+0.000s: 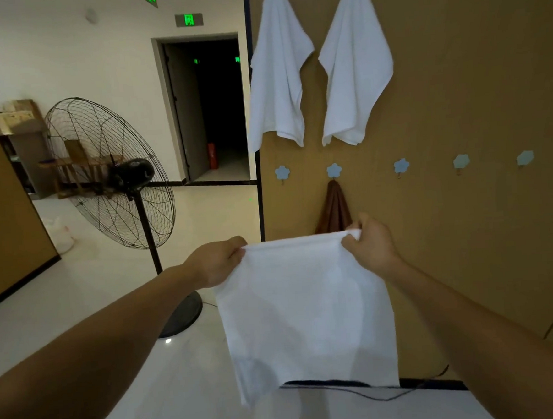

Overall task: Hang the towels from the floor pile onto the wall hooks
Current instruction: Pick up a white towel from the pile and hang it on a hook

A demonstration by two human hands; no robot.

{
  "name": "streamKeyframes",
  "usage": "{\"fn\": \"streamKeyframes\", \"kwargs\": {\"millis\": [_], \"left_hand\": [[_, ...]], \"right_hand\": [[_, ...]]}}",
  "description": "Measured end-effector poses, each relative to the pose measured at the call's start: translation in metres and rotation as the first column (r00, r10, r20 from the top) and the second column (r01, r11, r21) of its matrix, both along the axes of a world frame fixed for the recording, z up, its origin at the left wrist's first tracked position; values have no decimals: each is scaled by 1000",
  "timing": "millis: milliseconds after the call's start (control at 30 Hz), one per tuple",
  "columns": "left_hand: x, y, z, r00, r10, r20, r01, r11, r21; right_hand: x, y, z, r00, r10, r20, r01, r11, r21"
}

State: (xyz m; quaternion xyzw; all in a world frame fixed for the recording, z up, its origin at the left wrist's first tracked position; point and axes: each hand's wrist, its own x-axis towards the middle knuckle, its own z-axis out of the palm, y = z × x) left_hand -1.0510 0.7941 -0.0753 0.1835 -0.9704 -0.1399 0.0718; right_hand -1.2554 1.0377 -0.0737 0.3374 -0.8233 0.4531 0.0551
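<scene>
Pinches top corners of white towel (308, 311) with left hand (218, 262) and right hand (371, 247), spread in air before brown wall (473, 97). Records two hung towels (279, 78) high on it, brown towel (334, 208) on flower hook (334, 170) just behind.

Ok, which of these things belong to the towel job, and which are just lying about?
Job: held towel, gripped by left hand and right hand; left hung towel; right hung towel; brown towel; free flower hook.
Lying about: fan; floor cable; white bag.
</scene>
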Motion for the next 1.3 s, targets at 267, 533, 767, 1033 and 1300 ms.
{"fn": "streamKeyframes", "kwargs": {"millis": [267, 533, 767, 1033, 1300], "left_hand": [[-14, -23, -12, 987, 58, -152, -57, 998, 16], [-53, -44, -19, 930, 134, -341, -77, 981, 175], [-116, -72, -30, 938, -41, -345, 117, 972, 203], [-202, -118, -30, 933, 57, -355, -1, 988, 158], [-285, -167, -13, 880, 110, -462, -135, 991, -22]], "right_hand": [[21, -47, -9, 970, 138, 200, -150, 988, 45], [14, -76, -22, 968, 189, 165, -209, 972, 108], [-43, -114, -30, 980, 145, 137, -163, 979, 124], [-136, -173, -36, 946, 252, 202, -269, 961, 59], [-202, -243, -27, 979, 93, 180, -68, 988, -139]]}}
